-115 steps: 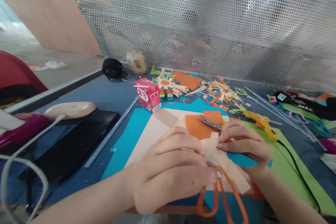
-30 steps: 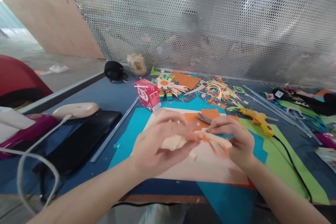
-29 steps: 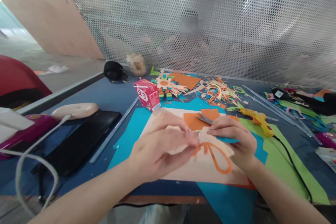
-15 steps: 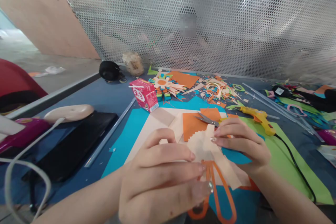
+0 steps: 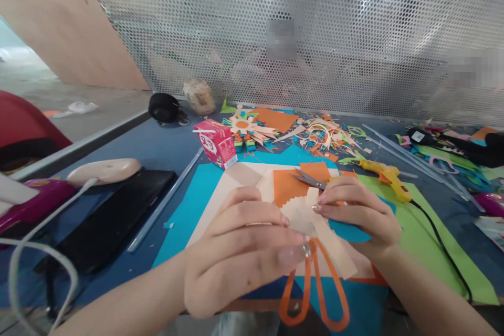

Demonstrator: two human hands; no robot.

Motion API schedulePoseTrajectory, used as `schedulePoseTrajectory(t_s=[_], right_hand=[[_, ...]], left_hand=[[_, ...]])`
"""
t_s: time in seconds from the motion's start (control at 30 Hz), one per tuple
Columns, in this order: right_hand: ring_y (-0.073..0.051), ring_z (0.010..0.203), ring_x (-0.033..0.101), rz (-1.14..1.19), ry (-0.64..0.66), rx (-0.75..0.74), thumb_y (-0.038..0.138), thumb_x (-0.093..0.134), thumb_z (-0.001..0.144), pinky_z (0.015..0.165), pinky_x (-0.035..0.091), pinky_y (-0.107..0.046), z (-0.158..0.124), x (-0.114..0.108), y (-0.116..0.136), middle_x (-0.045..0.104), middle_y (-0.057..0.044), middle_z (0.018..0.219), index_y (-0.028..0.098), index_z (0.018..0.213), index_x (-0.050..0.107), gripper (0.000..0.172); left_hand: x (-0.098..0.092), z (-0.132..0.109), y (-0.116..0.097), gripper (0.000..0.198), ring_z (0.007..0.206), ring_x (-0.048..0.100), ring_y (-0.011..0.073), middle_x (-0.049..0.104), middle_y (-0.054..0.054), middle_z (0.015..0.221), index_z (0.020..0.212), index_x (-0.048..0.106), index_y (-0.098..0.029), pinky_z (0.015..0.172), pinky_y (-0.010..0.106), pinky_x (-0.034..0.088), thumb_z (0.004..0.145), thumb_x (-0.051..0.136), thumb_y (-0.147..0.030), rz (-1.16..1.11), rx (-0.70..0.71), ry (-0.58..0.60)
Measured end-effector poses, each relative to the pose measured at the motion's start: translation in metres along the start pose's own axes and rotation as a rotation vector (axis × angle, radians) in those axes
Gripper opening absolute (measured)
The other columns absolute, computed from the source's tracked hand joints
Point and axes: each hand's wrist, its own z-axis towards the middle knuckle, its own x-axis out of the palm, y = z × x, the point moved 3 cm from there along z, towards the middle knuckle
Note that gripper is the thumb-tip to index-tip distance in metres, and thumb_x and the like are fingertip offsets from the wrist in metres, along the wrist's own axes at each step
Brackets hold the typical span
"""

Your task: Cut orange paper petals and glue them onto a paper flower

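Observation:
My left hand (image 5: 244, 252) is closed, its fingertips pinching the top of an orange paper loop strip (image 5: 315, 294) against a cream paper piece (image 5: 315, 226). The two orange loops hang down past the table's front edge. My right hand (image 5: 358, 215) is closed on the right side of the same cream piece, with a blue paper cutout (image 5: 350, 231) under its fingers. Just beyond my fingers lie an orange sheet with a zigzag edge (image 5: 291, 186) and small scissors (image 5: 311, 179).
A yellow glue gun (image 5: 388, 176) with a black cord lies right of my hands on green paper (image 5: 433, 241). A red carton (image 5: 216, 142), a paper flower (image 5: 246, 128) and paper scraps (image 5: 326, 136) lie further back. A black tablet (image 5: 114, 215) and white cable sit left. Perforated metal screen behind.
Both hands have come closer to me and lowered with the cream piece. The orange loops, earlier lying on the paper, now hang below my left fingertips.

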Motion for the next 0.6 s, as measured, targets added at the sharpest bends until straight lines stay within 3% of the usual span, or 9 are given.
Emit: schedulePoseTrajectory(t_s=[0.1, 0.33, 0.6], right_hand=[[-0.018, 0.082, 0.061, 0.017, 0.005, -0.026, 0.006, 0.047, 0.088, 0.068, 0.054, -0.036, 0.0, 0.001, 0.0, 0.063, -0.011, 0.088, 0.011, 0.103, 0.064, 0.024], [-0.018, 0.085, 0.061, 0.049, 0.025, -0.012, 0.001, 0.051, 0.085, 0.07, 0.054, -0.036, -0.003, 0.003, -0.002, 0.063, -0.011, 0.089, 0.009, 0.101, 0.064, 0.023], [-0.017, 0.087, 0.062, 0.076, 0.056, 0.015, -0.001, 0.052, 0.083, 0.073, 0.054, -0.034, -0.004, 0.004, -0.003, 0.062, -0.011, 0.09, 0.009, 0.1, 0.064, 0.023]], left_hand=[[0.002, 0.002, -0.004, 0.034, 0.106, 0.057, 0.0116, 0.07, -0.002, 0.098, 0.106, 0.061, -0.019, 0.106, 0.03, 0.036, 0.078, 0.059, 0.0, 0.076, 0.164, 0.004], [-0.002, 0.016, -0.007, 0.018, 0.096, 0.061, 0.0143, 0.072, 0.002, 0.088, 0.101, 0.062, -0.013, 0.09, 0.031, 0.046, 0.085, 0.054, -0.009, 0.075, 0.225, -0.023], [-0.006, 0.032, -0.013, 0.014, 0.081, 0.065, 0.0143, 0.075, 0.0, 0.078, 0.089, 0.062, -0.014, 0.078, 0.033, 0.046, 0.09, 0.048, -0.013, 0.086, 0.297, -0.017]])
